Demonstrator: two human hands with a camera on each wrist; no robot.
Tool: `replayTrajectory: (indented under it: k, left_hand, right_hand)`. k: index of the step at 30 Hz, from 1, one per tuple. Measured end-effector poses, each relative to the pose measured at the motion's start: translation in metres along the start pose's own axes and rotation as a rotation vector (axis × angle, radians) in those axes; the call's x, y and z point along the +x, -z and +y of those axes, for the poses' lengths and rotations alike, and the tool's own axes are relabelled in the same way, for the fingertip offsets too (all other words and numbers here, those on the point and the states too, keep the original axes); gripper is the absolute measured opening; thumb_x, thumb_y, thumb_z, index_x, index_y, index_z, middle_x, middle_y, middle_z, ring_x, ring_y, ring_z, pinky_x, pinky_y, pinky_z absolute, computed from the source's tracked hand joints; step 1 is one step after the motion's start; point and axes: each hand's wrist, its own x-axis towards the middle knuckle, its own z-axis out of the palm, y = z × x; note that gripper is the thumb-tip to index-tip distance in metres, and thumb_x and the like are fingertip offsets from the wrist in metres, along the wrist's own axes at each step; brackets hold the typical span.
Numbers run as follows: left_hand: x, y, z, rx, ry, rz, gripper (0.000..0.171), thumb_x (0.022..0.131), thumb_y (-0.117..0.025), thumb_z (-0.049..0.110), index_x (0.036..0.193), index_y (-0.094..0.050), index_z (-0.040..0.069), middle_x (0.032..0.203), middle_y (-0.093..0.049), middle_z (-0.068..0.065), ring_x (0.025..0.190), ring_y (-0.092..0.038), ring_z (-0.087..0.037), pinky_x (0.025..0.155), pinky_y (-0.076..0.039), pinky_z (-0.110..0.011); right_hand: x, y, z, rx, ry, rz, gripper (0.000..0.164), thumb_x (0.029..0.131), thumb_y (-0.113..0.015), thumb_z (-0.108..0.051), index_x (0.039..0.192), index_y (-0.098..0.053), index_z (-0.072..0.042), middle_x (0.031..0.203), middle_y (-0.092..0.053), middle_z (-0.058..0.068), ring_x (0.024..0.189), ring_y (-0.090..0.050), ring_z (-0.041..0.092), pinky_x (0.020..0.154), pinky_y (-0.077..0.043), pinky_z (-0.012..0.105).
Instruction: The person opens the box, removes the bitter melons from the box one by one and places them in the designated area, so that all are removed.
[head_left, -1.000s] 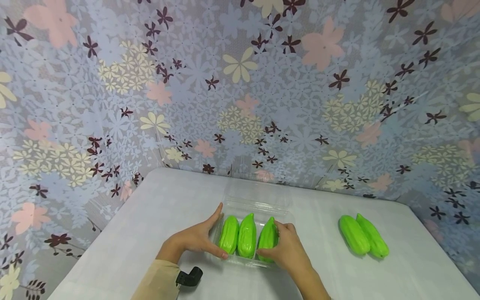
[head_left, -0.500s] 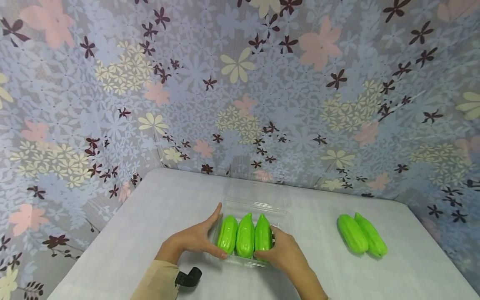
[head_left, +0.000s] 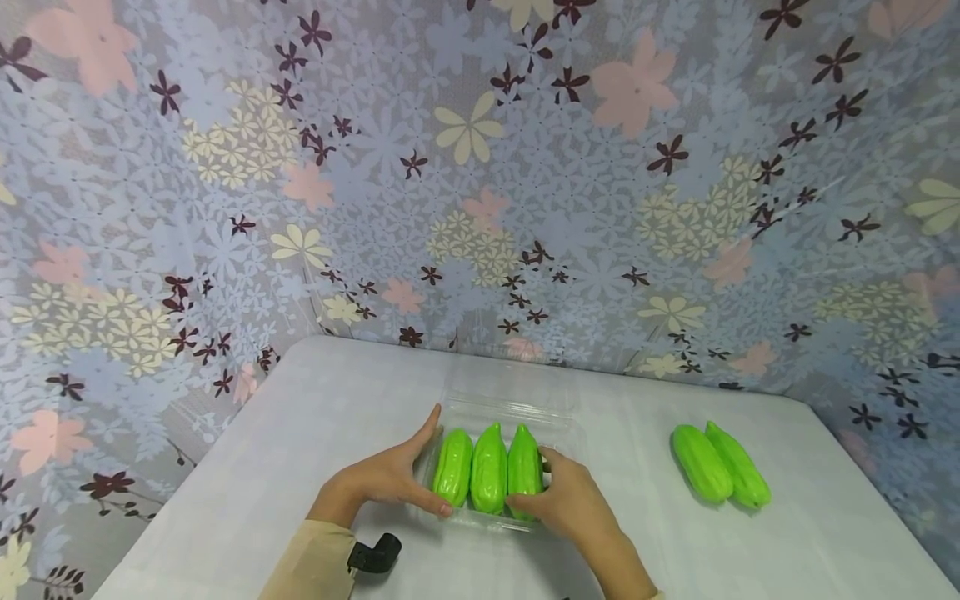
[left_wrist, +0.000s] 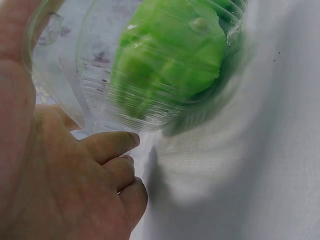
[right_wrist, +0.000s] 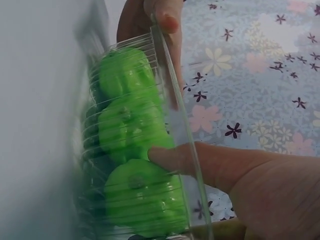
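The right-hand green gourd (head_left: 524, 471) stands as the last of three in the clear plastic container (head_left: 495, 523), close beside the middle green gourd (head_left: 489, 471), with the left-hand green gourd (head_left: 453, 467) beyond that at the other end. All three lie lengthwise, side by side, and show through the ribbed front wall in the right wrist view. The right hand (head_left: 573, 500) has its thumb and fingers bent about the right-hand green gourd, pinching it; the thumb tip sits in the gap by the middle one. The left hand (head_left: 390, 479) spreads thumb and forefinger wide along the container's left end, touching it, the thumb at the near corner; its other fingers curl loosely below, near the table. Behind the container its clear lid (head_left: 513, 385) is folded back. Well apart to the right, two loose green gourds (head_left: 702, 463) lie touching on the white table (head_left: 825, 533), outside the container, and a flowered cloth (head_left: 465, 208) backs it all
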Motion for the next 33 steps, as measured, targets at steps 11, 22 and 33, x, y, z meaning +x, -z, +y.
replayTrajectory:
  k: [11, 22, 33]
  left_hand:
    - [0.0, 0.0, 0.001, -0.009, 0.002, -0.002, 0.142, 0.067, -0.095, 0.041, 0.162, 0.01, 0.03, 0.166, -0.007, -0.018, 0.15, -0.008, -0.04, 0.117, -0.015, -0.062]
    - [-0.001, 0.0, 0.002, 0.004, 0.019, 0.01, 0.142, 0.066, -0.095, 0.041, 0.162, 0.009, 0.03, 0.167, -0.01, -0.017, 0.151, -0.008, -0.04, 0.116, -0.015, -0.063]
    - [-0.001, -0.001, 0.001, 0.013, 0.014, 0.014, 0.142, 0.066, -0.095, 0.039, 0.163, 0.008, 0.026, 0.166, -0.011, -0.018, 0.151, -0.008, -0.04, 0.116, -0.014, -0.064]
  right_hand:
    - [-0.003, 0.011, 0.0, 0.079, 0.003, 0.0, 0.087, 0.073, -0.091, -0.031, 0.14, -0.052, 0.007, 0.128, -0.063, 0.022, 0.102, -0.068, 0.034, 0.08, -0.058, 0.047]
    - [-0.005, 0.036, 0.0, 0.11, -0.021, 0.025, 0.092, 0.075, -0.09, -0.034, 0.147, -0.046, 0.003, 0.127, -0.063, 0.019, 0.099, -0.068, 0.031, 0.074, -0.059, 0.045]
    - [-0.006, 0.058, 0.012, 0.154, -0.024, 0.021, 0.093, 0.078, -0.088, -0.034, 0.149, -0.042, 0.004, 0.133, -0.058, 0.024, 0.104, -0.067, 0.035, 0.075, -0.059, 0.045]
